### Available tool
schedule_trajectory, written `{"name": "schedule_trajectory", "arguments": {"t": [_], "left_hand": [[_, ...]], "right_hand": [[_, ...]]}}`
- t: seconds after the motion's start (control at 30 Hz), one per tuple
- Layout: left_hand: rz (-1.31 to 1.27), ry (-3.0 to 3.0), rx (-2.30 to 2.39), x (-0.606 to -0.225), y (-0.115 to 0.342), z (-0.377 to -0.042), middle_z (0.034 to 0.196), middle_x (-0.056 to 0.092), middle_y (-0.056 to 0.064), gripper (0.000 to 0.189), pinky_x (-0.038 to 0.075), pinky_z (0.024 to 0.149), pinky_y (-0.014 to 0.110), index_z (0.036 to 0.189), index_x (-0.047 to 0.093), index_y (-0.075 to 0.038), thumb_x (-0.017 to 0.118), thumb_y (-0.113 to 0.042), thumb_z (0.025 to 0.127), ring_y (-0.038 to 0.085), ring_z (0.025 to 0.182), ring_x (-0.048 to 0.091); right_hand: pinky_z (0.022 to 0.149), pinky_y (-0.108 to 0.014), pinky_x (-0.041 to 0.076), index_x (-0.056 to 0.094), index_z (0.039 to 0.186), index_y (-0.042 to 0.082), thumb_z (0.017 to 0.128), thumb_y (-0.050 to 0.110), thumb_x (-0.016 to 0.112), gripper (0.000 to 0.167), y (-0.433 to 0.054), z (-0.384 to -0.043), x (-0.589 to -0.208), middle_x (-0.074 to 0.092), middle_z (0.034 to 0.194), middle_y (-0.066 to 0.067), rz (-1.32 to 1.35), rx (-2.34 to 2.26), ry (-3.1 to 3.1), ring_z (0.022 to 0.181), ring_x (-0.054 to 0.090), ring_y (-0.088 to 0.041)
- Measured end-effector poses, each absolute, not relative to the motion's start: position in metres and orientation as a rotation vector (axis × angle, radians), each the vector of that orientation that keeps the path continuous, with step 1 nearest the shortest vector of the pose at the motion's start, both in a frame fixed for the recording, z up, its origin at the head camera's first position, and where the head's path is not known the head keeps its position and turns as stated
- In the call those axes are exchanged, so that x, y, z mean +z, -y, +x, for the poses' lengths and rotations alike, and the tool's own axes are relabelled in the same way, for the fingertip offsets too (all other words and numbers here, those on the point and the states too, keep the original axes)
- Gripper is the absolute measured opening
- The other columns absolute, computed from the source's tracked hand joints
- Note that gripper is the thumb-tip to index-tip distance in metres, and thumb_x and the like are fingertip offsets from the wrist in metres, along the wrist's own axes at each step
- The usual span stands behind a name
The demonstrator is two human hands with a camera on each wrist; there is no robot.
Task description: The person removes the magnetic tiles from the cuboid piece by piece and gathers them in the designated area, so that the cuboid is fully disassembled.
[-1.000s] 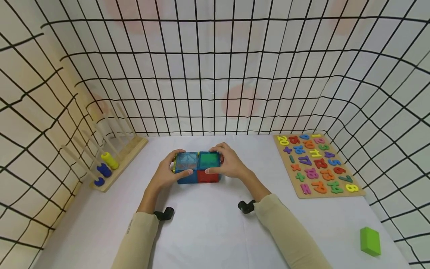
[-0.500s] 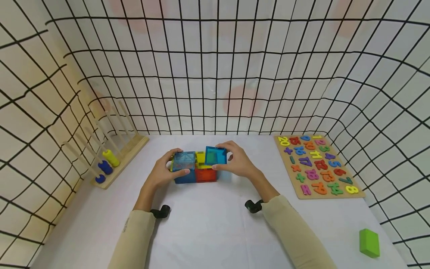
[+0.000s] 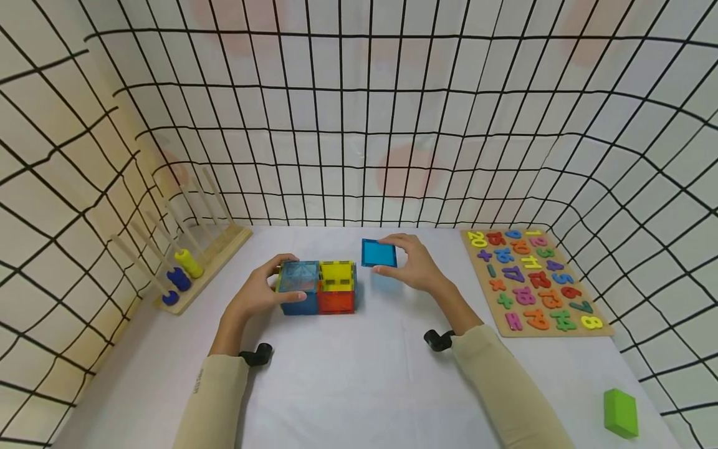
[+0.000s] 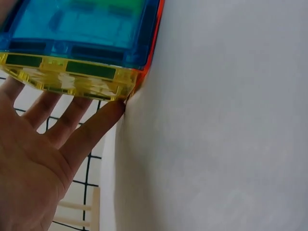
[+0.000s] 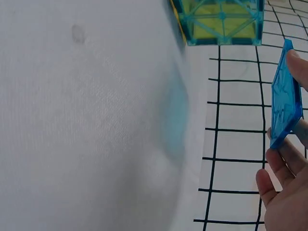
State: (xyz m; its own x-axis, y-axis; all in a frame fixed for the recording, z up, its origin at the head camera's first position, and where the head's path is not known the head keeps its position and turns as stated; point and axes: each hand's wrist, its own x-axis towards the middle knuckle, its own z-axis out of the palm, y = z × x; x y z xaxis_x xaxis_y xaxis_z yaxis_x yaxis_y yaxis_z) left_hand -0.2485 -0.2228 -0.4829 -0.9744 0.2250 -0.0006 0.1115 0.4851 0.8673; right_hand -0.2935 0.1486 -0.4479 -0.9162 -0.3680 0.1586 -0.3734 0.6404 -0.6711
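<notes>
A box of see-through magnetic tiles (image 3: 336,302) stands on the white cloth, two cells side by side. A blue tile covers its left cell; the right cell is open at the top and shows yellow walls inside, with a red tile in front. My left hand (image 3: 258,288) grips the box's left end, thumb at the front and fingers behind. In the left wrist view those fingers (image 4: 79,130) touch the yellow end wall. To the right of the box, my right hand (image 3: 415,265) pinches a blue square tile (image 3: 378,253) by its right edge, above the cloth and apart from the box.
A wooden peg stand (image 3: 207,265) with blue and yellow pieces is at the left. At the right lies a wooden number board (image 3: 535,284) with colourful numerals. A green block (image 3: 620,413) sits at the near right. Gridded cloth walls (image 3: 359,125) enclose the back and sides.
The right hand has lifted the blue tile off the right cell and carried it right, uncovering the yellow inside. The left hand and the box have shifted slightly left in view.
</notes>
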Motion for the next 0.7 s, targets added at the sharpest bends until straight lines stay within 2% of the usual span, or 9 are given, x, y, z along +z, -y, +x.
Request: {"name": "schedule_trajectory", "arguments": {"t": [0.3,0.53,0.7], "left_hand": [[0.308,-2.585,1.528,-0.485,0.225,-0.249,0.146,0.057,0.0,0.077,0.048,0.105,0.06,0.138,0.052,-0.037,0.093,-0.046,0.074,0.035,0.138,0.045],[0.305,-2.602,1.55,-0.486,0.227,-0.249,0.148,0.054,-0.001,0.083,0.05,0.103,0.058,0.143,0.051,-0.034,0.093,-0.048,0.072,0.034,0.137,0.046],[0.296,-2.59,1.55,-0.487,0.228,-0.248,0.149,0.053,0.0,0.08,0.049,0.103,0.059,0.141,0.051,-0.037,0.093,-0.046,0.073,0.036,0.139,0.044]], "right_hand": [[0.112,-0.055,0.047,0.06,0.143,0.018,0.087,0.043,0.082,0.066,-0.152,-0.308,-0.463,0.048,0.155,-0.009,0.607,1.099,2.891,0.143,0.042,-0.034],[0.114,-0.056,0.044,0.061,0.142,0.015,0.088,0.04,0.082,0.063,-0.148,-0.324,-0.478,0.049,0.155,-0.012,0.613,1.079,2.913,0.142,0.044,-0.036],[0.119,-0.058,0.037,0.06,0.142,0.016,0.089,0.039,0.082,0.062,-0.141,-0.333,-0.487,0.046,0.158,-0.013,0.55,1.105,2.978,0.146,0.041,-0.038]]}}
